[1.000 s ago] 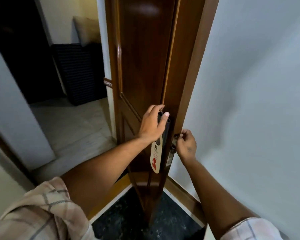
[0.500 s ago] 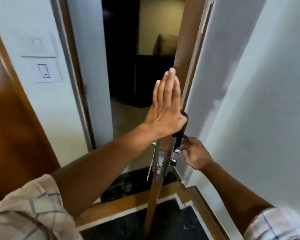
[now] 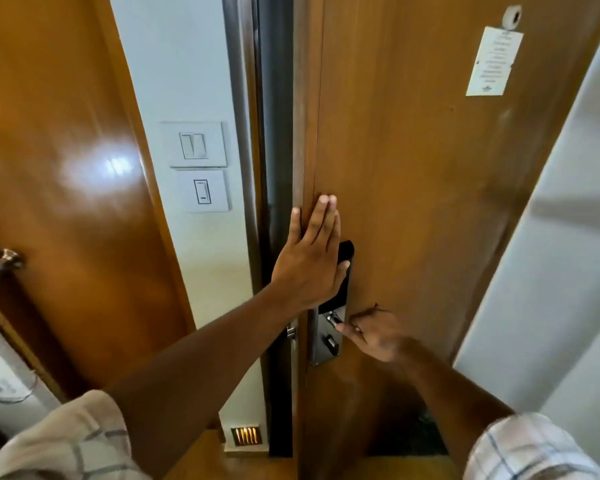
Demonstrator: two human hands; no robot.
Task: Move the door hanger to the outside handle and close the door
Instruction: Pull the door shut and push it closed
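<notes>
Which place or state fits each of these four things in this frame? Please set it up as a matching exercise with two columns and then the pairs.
Things:
1. Person's left hand
2. Person's right hand
3. White paper notice
4. Round silver metal knob

Places or states:
A. On the other brown wooden door, far left
B. Flat and open against the brown wooden door's edge, above the silver lock plate
C. High on the door, upper right
D. Low beside the lock plate, fingers at the lever; the grip is too blurred to judge

Pairs: 1-B, 2-D, 3-C, 4-A
</notes>
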